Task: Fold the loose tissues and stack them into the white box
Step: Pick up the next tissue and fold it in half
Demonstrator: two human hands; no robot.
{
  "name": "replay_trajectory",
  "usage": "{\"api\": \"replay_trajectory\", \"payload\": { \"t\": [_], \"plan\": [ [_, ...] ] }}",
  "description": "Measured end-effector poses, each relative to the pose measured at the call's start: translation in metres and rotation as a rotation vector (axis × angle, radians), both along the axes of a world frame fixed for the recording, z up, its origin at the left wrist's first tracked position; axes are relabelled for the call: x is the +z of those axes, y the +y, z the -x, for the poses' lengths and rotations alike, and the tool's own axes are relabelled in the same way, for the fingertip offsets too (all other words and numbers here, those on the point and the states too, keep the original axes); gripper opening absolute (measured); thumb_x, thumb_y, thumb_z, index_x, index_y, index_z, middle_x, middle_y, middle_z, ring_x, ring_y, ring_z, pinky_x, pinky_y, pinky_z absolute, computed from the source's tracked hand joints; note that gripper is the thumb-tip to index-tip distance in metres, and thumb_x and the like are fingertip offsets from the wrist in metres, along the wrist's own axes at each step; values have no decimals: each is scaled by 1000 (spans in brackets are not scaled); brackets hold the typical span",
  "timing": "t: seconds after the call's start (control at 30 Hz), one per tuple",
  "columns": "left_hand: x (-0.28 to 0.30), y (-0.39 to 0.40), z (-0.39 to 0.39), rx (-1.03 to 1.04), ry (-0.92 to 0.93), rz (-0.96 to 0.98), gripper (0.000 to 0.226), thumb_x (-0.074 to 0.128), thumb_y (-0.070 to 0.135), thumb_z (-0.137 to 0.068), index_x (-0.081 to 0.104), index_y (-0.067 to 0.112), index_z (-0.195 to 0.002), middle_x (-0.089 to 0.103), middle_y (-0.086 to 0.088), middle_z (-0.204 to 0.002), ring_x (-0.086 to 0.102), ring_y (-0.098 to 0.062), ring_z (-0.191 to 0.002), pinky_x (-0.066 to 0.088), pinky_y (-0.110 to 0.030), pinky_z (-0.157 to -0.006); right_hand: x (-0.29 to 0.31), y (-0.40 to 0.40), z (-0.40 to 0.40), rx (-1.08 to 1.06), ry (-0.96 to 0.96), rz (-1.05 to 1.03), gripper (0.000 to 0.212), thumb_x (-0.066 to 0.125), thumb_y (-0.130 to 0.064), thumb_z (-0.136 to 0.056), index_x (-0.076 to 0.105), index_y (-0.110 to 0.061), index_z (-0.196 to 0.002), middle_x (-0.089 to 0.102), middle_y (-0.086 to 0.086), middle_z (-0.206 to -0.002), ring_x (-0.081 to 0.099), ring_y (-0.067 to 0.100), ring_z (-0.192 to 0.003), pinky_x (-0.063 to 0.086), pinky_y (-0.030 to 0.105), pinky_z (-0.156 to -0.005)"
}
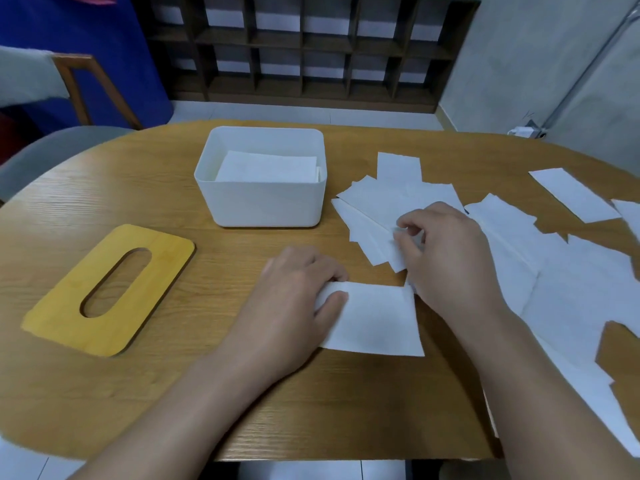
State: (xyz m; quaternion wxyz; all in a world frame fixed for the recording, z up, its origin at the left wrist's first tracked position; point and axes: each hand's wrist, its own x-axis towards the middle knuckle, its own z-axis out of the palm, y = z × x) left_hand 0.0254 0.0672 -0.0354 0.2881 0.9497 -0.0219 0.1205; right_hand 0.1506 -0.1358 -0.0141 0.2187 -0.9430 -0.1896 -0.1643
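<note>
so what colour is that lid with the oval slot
Yellow-tan wood, lid lying flat on the table; the head view shows it.

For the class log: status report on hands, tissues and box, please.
Left hand pinches folded tissue on the table. Right hand picks at loose tissues. White box open, partly stacked. Nothing in the way.

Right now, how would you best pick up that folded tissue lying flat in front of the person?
Probably by its left edge, where the left hand already holds it: that edge curls up slightly off the table. Come from the left, thumb on top, fingers underneath.
</note>
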Motion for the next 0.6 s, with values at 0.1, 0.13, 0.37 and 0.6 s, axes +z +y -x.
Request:
{"api": "replay_trajectory", "payload": {
  "t": [0.1, 0.13, 0.37, 0.6],
  "plan": [
    [-1, -9, -3, -31, -14, 23, 12, 67, 39, -104, 71, 37, -115, 58, 20, -111, 50, -7, -113, 44, -34, -101, -5, -2, -12, -1, 31, 63, 13, 69, -15, -99, 81, -17, -93, 69, 1, -93, 62, 20, -84, 54, 39, -73],
    [-2, -11, -4, -36, -18, 29, 12, 68, 39, -104, 71, 37, -115, 59, 20, -110, 51, -7, -112, 45, -35, -101, -7, -2, -13, 3, 44, 67, 13, 69, -15, -98, 80, -18, -91, 68, 0, -91, 62, 20, -82, 54, 38, -71],
    [-1, -13, -10, -25, -26, 76, 10, 72, 40, -103, 74, 36, -112, 63, 21, -105, 56, -5, -108, 48, -33, -97, -15, 1, -18, -10, 36, -3, 19, 66, -8, -99, 74, -18, -85, 64, -1, -86, 62, 20, -74, 54, 39, -62],
    [-1, -11, -6, -20, -10, 88, 10, 74, 37, -102, 75, 36, -111, 63, 23, -104, 57, -5, -109, 46, -25, -92, -14, -1, -18, -19, 51, -8, 18, 65, -8, -102, 71, -15, -86, 65, 0, -87, 63, 21, -77, 55, 40, -70]
  ]
}}
